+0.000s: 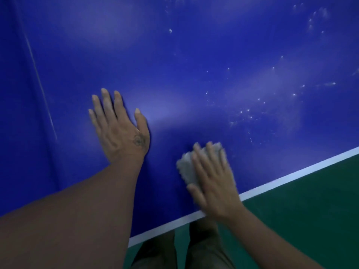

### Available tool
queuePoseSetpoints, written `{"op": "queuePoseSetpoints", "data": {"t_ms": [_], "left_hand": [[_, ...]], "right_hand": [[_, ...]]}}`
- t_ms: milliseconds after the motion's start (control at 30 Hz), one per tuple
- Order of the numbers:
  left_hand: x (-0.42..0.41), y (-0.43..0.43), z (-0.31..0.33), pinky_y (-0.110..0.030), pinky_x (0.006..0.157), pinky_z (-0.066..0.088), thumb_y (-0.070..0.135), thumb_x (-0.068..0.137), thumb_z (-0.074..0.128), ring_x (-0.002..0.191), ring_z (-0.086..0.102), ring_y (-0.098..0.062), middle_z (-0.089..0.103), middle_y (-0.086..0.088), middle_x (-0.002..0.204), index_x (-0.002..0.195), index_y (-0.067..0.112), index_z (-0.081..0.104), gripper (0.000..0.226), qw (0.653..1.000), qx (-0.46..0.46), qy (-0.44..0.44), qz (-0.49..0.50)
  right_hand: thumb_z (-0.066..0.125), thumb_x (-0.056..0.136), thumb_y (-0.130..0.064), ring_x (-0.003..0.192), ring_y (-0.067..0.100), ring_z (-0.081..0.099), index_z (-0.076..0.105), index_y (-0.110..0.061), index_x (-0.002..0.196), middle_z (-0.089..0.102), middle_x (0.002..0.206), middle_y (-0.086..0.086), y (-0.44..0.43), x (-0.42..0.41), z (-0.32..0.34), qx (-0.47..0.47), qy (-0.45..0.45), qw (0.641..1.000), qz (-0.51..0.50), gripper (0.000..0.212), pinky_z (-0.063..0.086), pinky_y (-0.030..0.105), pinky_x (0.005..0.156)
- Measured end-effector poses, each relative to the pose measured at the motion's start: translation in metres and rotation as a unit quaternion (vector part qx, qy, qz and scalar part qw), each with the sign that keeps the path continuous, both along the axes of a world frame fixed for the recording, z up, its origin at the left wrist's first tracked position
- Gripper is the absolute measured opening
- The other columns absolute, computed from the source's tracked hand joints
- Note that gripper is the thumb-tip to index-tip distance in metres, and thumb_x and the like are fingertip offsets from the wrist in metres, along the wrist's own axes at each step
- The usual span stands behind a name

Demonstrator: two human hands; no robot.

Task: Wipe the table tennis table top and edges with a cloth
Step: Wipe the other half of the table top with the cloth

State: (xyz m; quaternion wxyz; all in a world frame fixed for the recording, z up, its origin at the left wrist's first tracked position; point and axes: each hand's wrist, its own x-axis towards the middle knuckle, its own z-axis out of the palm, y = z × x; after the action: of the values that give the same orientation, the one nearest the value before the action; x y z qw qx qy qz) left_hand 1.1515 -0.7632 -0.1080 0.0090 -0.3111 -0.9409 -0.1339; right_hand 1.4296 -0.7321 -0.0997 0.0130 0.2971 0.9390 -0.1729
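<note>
The blue table tennis table top point(174, 65) fills most of the view, with a white edge line point(291, 175) running along its near side. My right hand point(213, 177) lies flat on a small grey cloth point(187, 167) and presses it onto the table just inside the white line; the hand is blurred. My left hand point(120, 129) rests palm down on the blue surface to the left, fingers spread, holding nothing. White specks and smears point(248, 111) dot the surface to the upper right of the cloth.
A thin white centre line point(41, 90) crosses the table at the left. Beyond the table edge lies a green floor point(310, 220). My legs point(194, 249) show below the edge.
</note>
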Motion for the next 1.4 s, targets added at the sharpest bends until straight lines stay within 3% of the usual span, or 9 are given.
{"op": "queuePoseSetpoints", "data": {"t_ms": [200, 300, 433, 533, 700, 900, 1067, 1233, 1400], "left_hand": [[0.001, 0.001, -0.006, -0.053, 0.136, 0.008, 0.046, 0.113, 0.038, 0.167, 0.013, -0.036, 0.023, -0.015, 0.178, 0.167, 0.008, 0.034, 0.066, 1.000, 0.007, 0.014, -0.002], [0.001, 0.001, -0.008, -0.053, 0.136, 0.007, 0.046, 0.113, 0.036, 0.168, 0.011, -0.035, 0.021, -0.016, 0.179, 0.167, 0.008, 0.032, 0.067, 1.000, -0.006, 0.023, -0.001], [0.001, 0.002, -0.009, -0.053, 0.136, 0.007, 0.047, 0.113, 0.033, 0.168, 0.009, -0.034, 0.019, -0.015, 0.179, 0.168, 0.008, 0.030, 0.068, 1.000, -0.008, 0.021, 0.000], [0.000, 0.002, -0.010, -0.053, 0.136, 0.008, 0.048, 0.113, 0.033, 0.168, 0.009, -0.033, 0.019, -0.014, 0.179, 0.168, 0.009, 0.030, 0.067, 1.000, -0.004, 0.023, -0.002], [0.001, 0.002, -0.011, -0.052, 0.137, 0.008, 0.046, 0.114, 0.035, 0.168, 0.011, -0.034, 0.019, -0.014, 0.179, 0.168, 0.008, 0.030, 0.066, 1.000, -0.006, 0.030, -0.001], [0.002, 0.003, -0.006, -0.053, 0.136, 0.010, 0.046, 0.113, 0.036, 0.168, 0.010, -0.033, 0.020, -0.013, 0.179, 0.168, 0.009, 0.031, 0.066, 1.000, -0.003, 0.015, 0.005], [0.002, 0.002, -0.007, -0.051, 0.137, 0.008, 0.047, 0.113, 0.036, 0.168, 0.011, -0.033, 0.019, -0.013, 0.180, 0.168, 0.010, 0.031, 0.067, 1.000, -0.008, 0.018, 0.007], [0.002, 0.002, -0.008, -0.050, 0.137, 0.009, 0.046, 0.113, 0.037, 0.167, 0.014, -0.034, 0.022, -0.014, 0.179, 0.167, 0.009, 0.035, 0.066, 1.000, 0.003, 0.026, 0.007], [0.001, 0.002, -0.008, -0.051, 0.136, 0.011, 0.046, 0.113, 0.038, 0.167, 0.017, -0.036, 0.025, -0.015, 0.178, 0.166, 0.008, 0.038, 0.065, 0.999, 0.014, 0.034, 0.005]], "right_hand": [[0.049, 0.108, -0.054, 0.166, 0.027, 0.018, 0.030, -0.020, 0.170, 0.019, 0.180, 0.002, 0.022, 0.033, -0.004, 0.004, -0.003, 0.980, 0.196, 0.073, 0.010, 0.051, 0.136], [0.046, 0.108, -0.051, 0.165, 0.033, 0.022, 0.040, -0.018, 0.165, 0.028, 0.177, 0.007, 0.100, 0.054, -0.001, 0.034, -0.006, 0.997, 0.072, 0.066, 0.016, 0.061, 0.133], [0.029, 0.113, -0.056, 0.167, 0.037, 0.010, 0.033, -0.021, 0.169, 0.017, 0.180, 0.005, 0.150, 0.054, 0.004, 0.089, -0.069, 0.991, -0.077, 0.066, 0.011, 0.070, 0.130], [0.031, 0.113, -0.055, 0.166, 0.041, 0.008, 0.033, -0.029, 0.169, 0.013, 0.181, 0.008, 0.106, 0.040, 0.002, 0.094, -0.067, 0.989, -0.095, 0.062, 0.008, 0.072, 0.128], [0.036, 0.112, -0.058, 0.166, 0.041, 0.010, 0.024, -0.039, 0.171, 0.014, 0.181, 0.006, 0.005, 0.028, 0.000, 0.025, -0.059, 0.998, 0.006, 0.063, 0.008, 0.064, 0.132], [0.034, 0.109, -0.059, 0.166, 0.038, 0.012, 0.018, -0.014, 0.172, 0.014, 0.180, 0.009, 0.017, 0.056, 0.001, 0.043, -0.063, 0.987, -0.140, 0.079, 0.008, 0.060, 0.134], [0.034, 0.110, -0.060, 0.166, 0.039, 0.010, 0.015, -0.017, 0.173, 0.012, 0.180, 0.012, -0.037, 0.054, 0.005, 0.019, -0.085, 0.993, -0.082, 0.079, 0.000, 0.057, 0.135], [0.038, 0.109, -0.064, 0.168, 0.029, 0.007, 0.022, -0.023, 0.172, 0.005, 0.182, 0.006, -0.095, -0.014, -0.002, 0.003, -0.067, 0.994, 0.086, 0.076, -0.008, 0.051, 0.135], [0.050, 0.107, -0.058, 0.167, 0.029, 0.010, 0.029, -0.024, 0.171, 0.015, 0.180, 0.005, -0.020, -0.027, -0.009, 0.023, -0.002, 0.991, 0.135, 0.075, 0.004, 0.053, 0.135]]}}
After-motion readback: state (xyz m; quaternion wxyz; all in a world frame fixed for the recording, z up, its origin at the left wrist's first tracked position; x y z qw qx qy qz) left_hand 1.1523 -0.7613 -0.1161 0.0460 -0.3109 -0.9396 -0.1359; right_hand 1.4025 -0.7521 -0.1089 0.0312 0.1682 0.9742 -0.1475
